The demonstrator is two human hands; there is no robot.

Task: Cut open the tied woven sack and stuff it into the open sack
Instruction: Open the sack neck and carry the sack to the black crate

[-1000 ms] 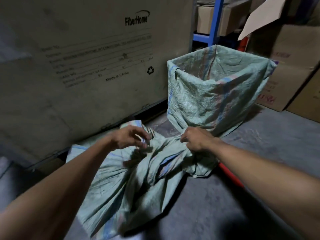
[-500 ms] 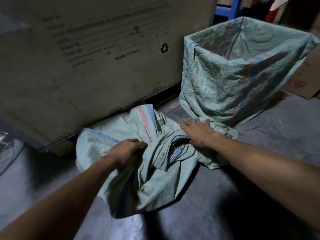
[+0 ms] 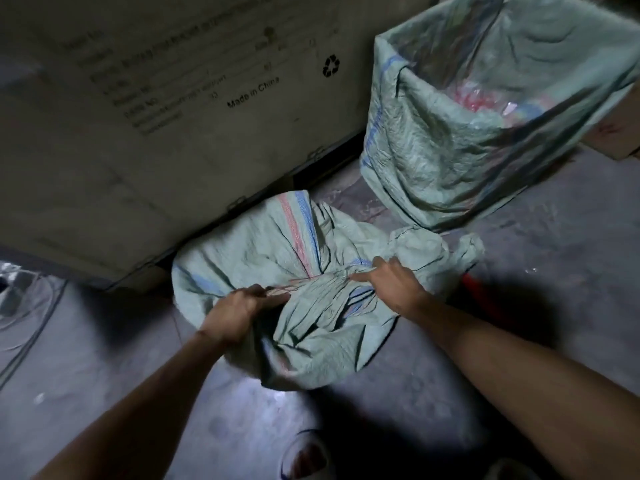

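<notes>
crumpled sack [image 3: 304, 341]: pale green, red-blue stripe | open sack [image 3: 433, 157]: pale green, blue stripe | crate [image 3: 138, 126]: tan, black print | floor [image 3: 519, 271]: grey | red object [image 3: 479, 292]

A: Sleeves?
B: None seen, both forearms bare up to the frame edge. Left hand [image 3: 239, 311] and right hand [image 3: 394, 284] gloveless, no rings or watch visible.
A: Footwear?
B: Open-toe sandal [image 3: 304, 457] at 6 o'clock, pale strap, bare toes showing.
</notes>
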